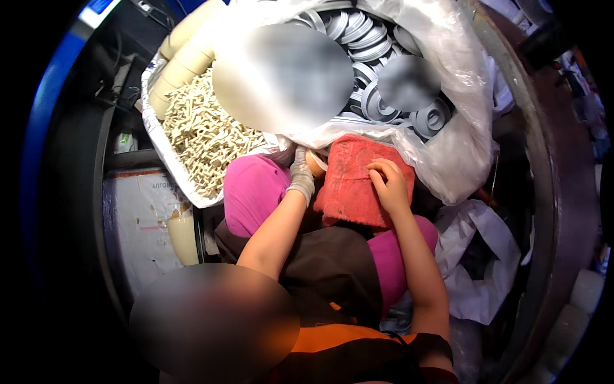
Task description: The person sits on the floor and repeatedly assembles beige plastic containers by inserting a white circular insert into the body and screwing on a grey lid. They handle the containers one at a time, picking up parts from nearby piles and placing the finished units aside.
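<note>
The red cloth [361, 205] is laid over the lap, at the near edge of the lined containers. The bare right hand [388, 185] is rested on its upper part, with the fingers loosely bent and the thumb set close to them; whether anything thin is pinched there cannot be told. The gloved left hand [303, 174] is placed just beside the cloth, next to an orange-brown rounded piece [315, 164]. The fingers are partly hidden, so whether the piece is gripped or only touched cannot be told.

The step in hand is judged to be handling of the piece at the cloth. For the next move, a secure hold on the piece and a steady cloth would be called for.

Beyond the left hand, a white-lined container [153, 128] is filled with small cream pieces [204, 144]; thick cream tubes [182, 72] are seated along its far-left side. Beyond the cloth, a clear plastic liner [464, 134] is filled with grey ringed discs [377, 105], partly obscured by blurred areas.
</note>
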`<state>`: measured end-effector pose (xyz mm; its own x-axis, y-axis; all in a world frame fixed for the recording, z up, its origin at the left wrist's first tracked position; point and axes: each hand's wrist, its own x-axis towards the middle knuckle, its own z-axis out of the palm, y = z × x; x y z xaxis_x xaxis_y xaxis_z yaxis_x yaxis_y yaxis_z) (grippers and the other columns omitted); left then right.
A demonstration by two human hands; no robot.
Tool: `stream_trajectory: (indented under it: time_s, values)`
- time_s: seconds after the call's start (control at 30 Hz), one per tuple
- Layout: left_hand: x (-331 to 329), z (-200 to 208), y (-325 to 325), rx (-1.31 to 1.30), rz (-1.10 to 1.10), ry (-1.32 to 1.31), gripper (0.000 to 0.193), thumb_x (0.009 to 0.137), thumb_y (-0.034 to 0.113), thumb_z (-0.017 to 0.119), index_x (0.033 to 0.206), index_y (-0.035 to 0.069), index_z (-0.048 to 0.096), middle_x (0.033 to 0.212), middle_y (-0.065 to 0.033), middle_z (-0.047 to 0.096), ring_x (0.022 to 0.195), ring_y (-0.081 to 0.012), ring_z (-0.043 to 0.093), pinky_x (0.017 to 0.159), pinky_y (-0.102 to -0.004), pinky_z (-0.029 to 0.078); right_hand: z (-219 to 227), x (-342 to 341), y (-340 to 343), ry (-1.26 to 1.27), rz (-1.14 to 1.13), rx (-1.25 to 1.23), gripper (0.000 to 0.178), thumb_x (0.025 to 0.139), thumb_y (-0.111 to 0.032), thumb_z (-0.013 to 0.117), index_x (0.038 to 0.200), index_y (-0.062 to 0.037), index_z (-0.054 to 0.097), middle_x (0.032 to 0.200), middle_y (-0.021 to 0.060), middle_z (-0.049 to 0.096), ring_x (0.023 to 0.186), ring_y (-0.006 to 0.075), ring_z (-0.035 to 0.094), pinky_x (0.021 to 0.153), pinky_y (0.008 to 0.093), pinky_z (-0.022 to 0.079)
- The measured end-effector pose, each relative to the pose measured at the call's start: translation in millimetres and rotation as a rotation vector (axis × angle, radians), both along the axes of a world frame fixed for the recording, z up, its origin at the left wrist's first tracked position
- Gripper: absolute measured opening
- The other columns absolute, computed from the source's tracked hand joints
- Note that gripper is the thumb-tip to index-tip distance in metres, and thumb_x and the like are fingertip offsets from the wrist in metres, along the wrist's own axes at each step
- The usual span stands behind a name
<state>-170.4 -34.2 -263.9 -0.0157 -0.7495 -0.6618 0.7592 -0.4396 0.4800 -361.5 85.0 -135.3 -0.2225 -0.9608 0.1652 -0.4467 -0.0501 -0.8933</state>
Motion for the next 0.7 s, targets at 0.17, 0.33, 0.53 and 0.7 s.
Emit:
stream_trajectory:
  time_s: [0.17,0.33,0.53,0.7]
  values:
    - [28.4,88.1,42.8,-0.586,-0.53,-0.638,0.033,0.081,0.04,0.067,0.088,0.007,0.066,0.082,-0.0047,0.064,0.071,-0.017,0.06,0.068,-0.0338,0.05,40.6,11.3,82.2,0.03,-0.179,-0.044,0.013,0.085,-0.008,0.057,0.095,-0.0028,0.064,0.11,0.0107,0.059,0.099,0.0216,0.057,0.082,0.0298,0.046]
    - [-12.1,200.9,88.9,-1.395,-1.108,-1.659,0.047,0.073,0.051,0.063,0.075,0.004,0.067,0.074,-0.0176,0.062,0.074,-0.0318,0.063,0.068,-0.0405,0.048,42.4,18.6,134.0,0.111,-0.185,0.0,0.014,0.086,-0.007,0.055,0.095,-0.0017,0.064,0.105,0.0121,0.061,0.1,0.0234,0.057,0.086,0.0318,0.045]
    - [32.1,223.1,76.3,-1.499,-0.916,-1.719,0.03,0.073,0.036,0.063,0.084,0.008,0.065,0.079,-0.0138,0.065,0.074,-0.0303,0.065,0.067,-0.0411,0.05,50.3,23.8,164.2,0.301,-0.148,0.032,0.015,0.088,-0.007,0.053,0.097,0.0009,0.062,0.104,0.0127,0.062,0.101,0.025,0.057,0.092,0.0333,0.042]
    - [305.0,188.0,-9.0,-0.874,-0.701,-2.251,0.032,0.084,0.031,0.048,0.08,0.004,0.065,0.08,-0.0194,0.064,0.077,-0.0354,0.063,0.065,-0.0462,0.048,49.5,12.0,186.4,0.227,-0.225,0.161,0.017,0.091,-0.009,0.052,0.099,0.0038,0.061,0.102,0.0108,0.062,0.098,0.021,0.057,0.089,0.0307,0.042]
